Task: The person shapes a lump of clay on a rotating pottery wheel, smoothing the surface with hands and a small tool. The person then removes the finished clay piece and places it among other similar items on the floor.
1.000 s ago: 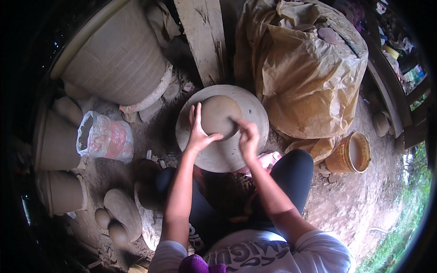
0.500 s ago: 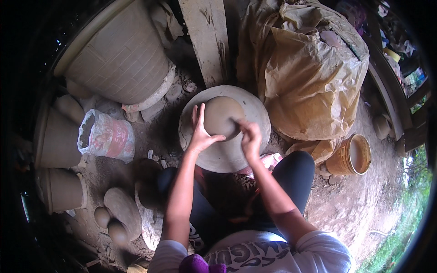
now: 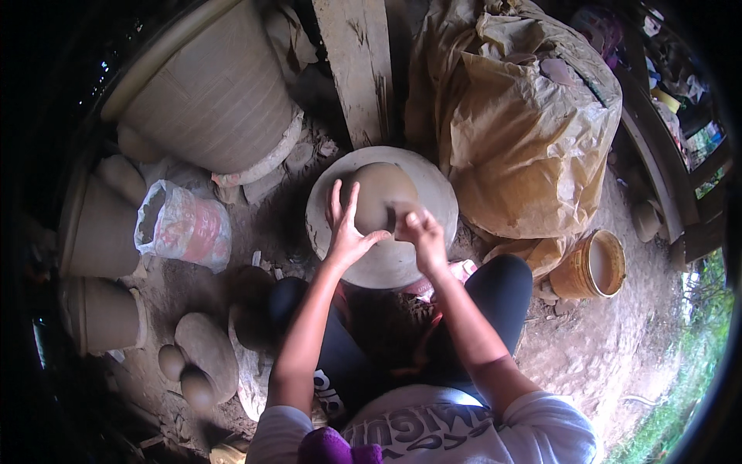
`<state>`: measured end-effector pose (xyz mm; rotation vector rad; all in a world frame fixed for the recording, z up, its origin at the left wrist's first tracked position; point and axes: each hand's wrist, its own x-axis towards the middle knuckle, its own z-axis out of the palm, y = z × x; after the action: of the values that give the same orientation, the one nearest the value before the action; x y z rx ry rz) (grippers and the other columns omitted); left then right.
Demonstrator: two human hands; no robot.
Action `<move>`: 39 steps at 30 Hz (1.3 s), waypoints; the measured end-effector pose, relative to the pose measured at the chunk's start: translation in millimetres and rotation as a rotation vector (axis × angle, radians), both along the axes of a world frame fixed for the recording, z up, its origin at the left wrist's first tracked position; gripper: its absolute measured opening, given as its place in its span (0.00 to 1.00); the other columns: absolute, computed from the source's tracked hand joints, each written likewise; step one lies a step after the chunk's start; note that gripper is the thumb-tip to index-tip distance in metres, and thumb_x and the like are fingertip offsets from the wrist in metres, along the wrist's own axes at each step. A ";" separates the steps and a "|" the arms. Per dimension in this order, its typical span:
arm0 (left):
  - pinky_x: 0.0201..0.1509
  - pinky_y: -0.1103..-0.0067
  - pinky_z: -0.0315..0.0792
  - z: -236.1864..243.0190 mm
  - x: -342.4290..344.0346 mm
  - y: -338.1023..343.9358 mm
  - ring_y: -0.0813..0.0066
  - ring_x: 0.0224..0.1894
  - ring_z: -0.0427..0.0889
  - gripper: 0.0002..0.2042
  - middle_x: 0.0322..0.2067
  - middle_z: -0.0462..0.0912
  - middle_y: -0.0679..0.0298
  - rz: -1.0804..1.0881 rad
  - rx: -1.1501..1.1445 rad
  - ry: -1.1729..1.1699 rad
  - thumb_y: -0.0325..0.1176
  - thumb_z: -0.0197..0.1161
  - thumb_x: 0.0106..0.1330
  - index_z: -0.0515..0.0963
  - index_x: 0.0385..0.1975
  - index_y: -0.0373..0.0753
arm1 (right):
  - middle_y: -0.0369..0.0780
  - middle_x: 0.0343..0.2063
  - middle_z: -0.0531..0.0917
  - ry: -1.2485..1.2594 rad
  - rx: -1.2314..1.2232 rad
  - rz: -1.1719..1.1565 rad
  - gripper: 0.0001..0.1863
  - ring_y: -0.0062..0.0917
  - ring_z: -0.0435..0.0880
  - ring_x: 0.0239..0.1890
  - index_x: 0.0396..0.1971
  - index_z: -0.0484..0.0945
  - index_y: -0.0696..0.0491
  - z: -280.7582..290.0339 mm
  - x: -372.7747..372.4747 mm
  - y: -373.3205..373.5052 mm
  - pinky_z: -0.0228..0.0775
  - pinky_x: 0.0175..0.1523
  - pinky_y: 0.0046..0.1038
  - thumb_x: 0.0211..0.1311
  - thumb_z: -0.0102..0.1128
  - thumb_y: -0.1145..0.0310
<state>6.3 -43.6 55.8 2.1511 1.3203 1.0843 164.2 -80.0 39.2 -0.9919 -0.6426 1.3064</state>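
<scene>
The left hand [image 3: 352,237] is spread with its thumb out to the right, cupped loosely against the lower left side of a smooth, rounded grey-brown clay form [image 3: 377,188] near the centre of the frame. The right hand [image 3: 422,234] has its fingers curled in at the form's lower right; a small dark flat shape shows at their tips, too blurred to tell whether it is gripped. The form sits on a broad, pale grey round disc [image 3: 386,271], toward its upper part. Above the disc stands a weathered pale wooden plank [image 3: 355,73]. To the upper right bulges a large bundle under crumpled tan sheeting [image 3: 525,155], with a dirty yellow-orange bucket [image 3: 570,272] of cloudy liquid below it. A huge clay pot with a brick-like pattern [image 3: 212,97] fills the upper left, above an open white-and-red plastic sack [image 3: 189,232].
</scene>
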 end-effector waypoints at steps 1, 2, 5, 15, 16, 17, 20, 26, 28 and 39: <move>0.64 0.64 0.53 5.3 0.9 -6.4 0.51 0.64 0.50 0.53 0.63 0.43 0.49 -0.073 0.011 -0.064 0.39 0.76 0.33 0.51 0.63 0.45 | 0.35 0.32 0.79 0.112 -0.015 0.081 0.12 0.20 0.77 0.32 0.43 0.72 0.56 5.2 9.3 1.4 0.72 0.39 0.25 0.63 0.50 0.67; 0.64 0.65 0.54 10.0 2.5 -12.3 0.53 0.63 0.51 0.50 0.62 0.47 0.50 -0.140 0.026 -0.142 0.38 0.76 0.34 0.53 0.62 0.43 | 0.36 0.33 0.79 0.225 -0.050 0.135 0.12 0.21 0.78 0.33 0.43 0.71 0.56 9.7 15.9 0.8 0.72 0.40 0.26 0.63 0.50 0.67; 0.54 0.73 0.68 14.4 13.9 -32.1 0.67 0.51 0.70 0.43 0.52 0.65 0.58 -0.171 -0.060 -0.228 0.28 0.74 0.36 0.61 0.58 0.38 | 0.37 0.33 0.79 0.224 -0.116 0.250 0.12 0.21 0.77 0.32 0.43 0.73 0.57 16.3 23.0 -11.5 0.72 0.37 0.24 0.63 0.50 0.69; 0.37 0.75 0.72 -24.1 17.7 -90.5 0.67 0.33 0.76 0.18 0.33 0.74 0.59 0.080 0.028 -0.218 0.19 0.63 0.47 0.75 0.42 0.38 | 0.40 0.36 0.80 0.231 -0.275 0.334 0.11 0.25 0.80 0.36 0.42 0.73 0.58 -20.3 -2.3 -57.4 0.74 0.43 0.29 0.62 0.50 0.72; 0.38 0.74 0.72 -27.6 16.4 -93.0 0.65 0.33 0.76 0.17 0.33 0.74 0.58 0.107 0.050 -0.199 0.19 0.61 0.49 0.75 0.42 0.38 | 0.40 0.36 0.80 0.245 -0.279 0.347 0.11 0.25 0.80 0.35 0.42 0.73 0.58 -24.7 -5.2 -59.8 0.74 0.43 0.29 0.61 0.51 0.72; 0.36 0.75 0.72 -30.4 15.9 -92.9 0.65 0.31 0.77 0.12 0.30 0.75 0.59 0.144 0.130 -0.173 0.19 0.58 0.53 0.76 0.38 0.36 | 0.40 0.36 0.80 0.297 -0.238 0.331 0.11 0.25 0.80 0.35 0.42 0.73 0.59 -28.3 -9.7 -62.1 0.74 0.43 0.29 0.60 0.52 0.73; 0.35 0.74 0.72 -33.0 9.6 -88.2 0.64 0.29 0.77 0.09 0.28 0.75 0.58 0.199 0.122 -0.162 0.18 0.55 0.54 0.76 0.34 0.35 | 0.40 0.36 0.80 0.286 -0.295 0.371 0.11 0.25 0.80 0.36 0.42 0.73 0.59 -32.9 -17.5 -67.0 0.73 0.44 0.29 0.59 0.53 0.74; 0.28 0.72 0.68 -31.0 -10.7 -83.5 0.64 0.25 0.75 0.05 0.22 0.75 0.58 0.317 -0.023 -0.216 0.27 0.52 0.62 0.73 0.26 0.34 | 0.40 0.35 0.79 0.172 -0.200 0.034 0.12 0.29 0.80 0.37 0.46 0.70 0.56 -15.4 23.5 -27.5 0.74 0.44 0.33 0.64 0.47 0.71; 0.28 0.71 0.68 -32.9 -14.7 -93.8 0.61 0.24 0.75 0.08 0.18 0.74 0.57 0.255 -0.165 -0.021 0.28 0.54 0.61 0.71 0.21 0.34 | 0.40 0.33 0.78 0.245 -0.003 -0.047 0.11 0.30 0.80 0.35 0.44 0.70 0.55 -8.1 49.1 -5.8 0.75 0.42 0.35 0.63 0.48 0.70; 0.48 0.71 0.68 15.9 -8.1 -59.0 0.59 0.42 0.75 0.07 0.36 0.77 0.55 0.078 0.054 0.162 0.27 0.54 0.59 0.74 0.23 0.31 | 0.37 0.27 0.79 0.054 -0.182 -0.283 0.05 0.23 0.80 0.25 0.36 0.72 0.53 -49.7 40.0 29.5 0.76 0.30 0.26 0.59 0.55 0.73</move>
<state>-1.8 -102.6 71.7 2.2858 1.4727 1.0038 204.2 -50.5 -10.4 -1.1466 -0.3310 1.1488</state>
